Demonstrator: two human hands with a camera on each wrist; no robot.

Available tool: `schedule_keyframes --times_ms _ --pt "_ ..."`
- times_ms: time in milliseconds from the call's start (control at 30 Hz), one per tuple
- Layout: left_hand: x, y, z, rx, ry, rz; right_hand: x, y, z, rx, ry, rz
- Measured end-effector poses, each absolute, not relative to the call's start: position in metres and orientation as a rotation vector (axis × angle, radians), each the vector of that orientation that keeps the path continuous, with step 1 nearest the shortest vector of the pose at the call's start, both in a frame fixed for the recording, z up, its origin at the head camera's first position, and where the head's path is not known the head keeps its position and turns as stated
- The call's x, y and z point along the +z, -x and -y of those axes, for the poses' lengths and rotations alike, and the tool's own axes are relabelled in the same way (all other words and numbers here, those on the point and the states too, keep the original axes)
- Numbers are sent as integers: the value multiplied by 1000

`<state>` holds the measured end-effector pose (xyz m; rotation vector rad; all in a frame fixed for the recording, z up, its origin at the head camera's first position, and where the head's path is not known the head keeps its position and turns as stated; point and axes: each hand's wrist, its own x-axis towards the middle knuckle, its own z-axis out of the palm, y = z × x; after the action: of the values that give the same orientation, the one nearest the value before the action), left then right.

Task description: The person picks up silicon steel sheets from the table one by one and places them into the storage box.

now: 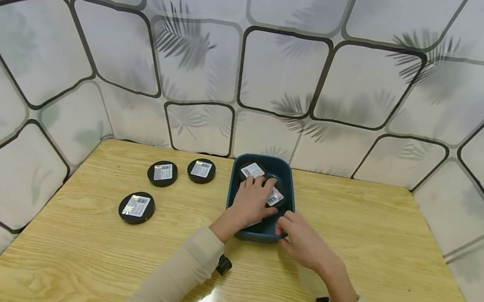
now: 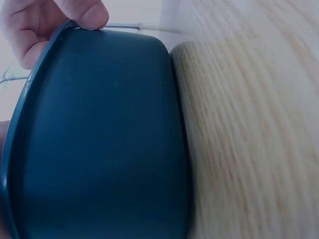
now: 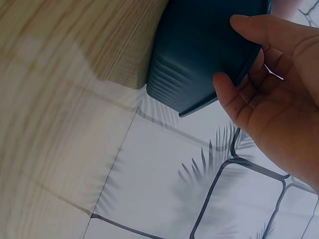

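Note:
A dark blue plastic bin [image 1: 291,189] stands on the table, several round black discs with white labels inside it. My left hand [image 1: 250,201] reaches into the bin, thumb and fingers about the edge of one labelled disc [image 1: 276,197]. Beyond those fingers, another disc [image 1: 252,169] lies near the bin's far left corner. Part of one more label shows under the left palm. My right hand [image 1: 304,239] grips the bin's near right rim. In the right wrist view, the thumb of the right hand [image 3: 279,84] lies against the bin's outer wall [image 3: 199,50].
Three more black discs lie left of the bin: one close by [image 1: 201,171], another beside it [image 1: 162,173], the third nearer the front [image 1: 137,208]. A patterned curtain [image 1: 280,74] rises behind the wooden table [image 1: 374,231].

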<state>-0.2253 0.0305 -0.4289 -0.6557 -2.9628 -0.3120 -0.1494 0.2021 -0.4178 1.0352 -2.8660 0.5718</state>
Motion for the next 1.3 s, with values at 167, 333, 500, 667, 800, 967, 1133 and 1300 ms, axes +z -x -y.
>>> schedule_keyframes --times_ms 167,333,500,667,800,967,1133,1300 --pt "-424 224 -20 -419 623 2948 -416 150 -203 591 -1034 2887" --pt "-423 220 1 -596 566 2883 -416 149 -203 605 -1017 2899" --pt "-421 215 31 -731 508 2804 -418 146 -202 610 -1014 2871" --pt "-416 211 61 -829 388 2758 -418 147 -201 612 -994 2887" --pt "-417 209 77 -842 339 2746 -418 147 -200 610 -975 2916" --pt "-415 207 86 -874 330 2728 -419 148 -200 623 -968 2911" --pt "-414 204 95 -905 309 2739 -421 148 -200 629 -979 2888" --pt "-412 204 105 -892 290 2750 -421 148 -200 625 -1004 2843"
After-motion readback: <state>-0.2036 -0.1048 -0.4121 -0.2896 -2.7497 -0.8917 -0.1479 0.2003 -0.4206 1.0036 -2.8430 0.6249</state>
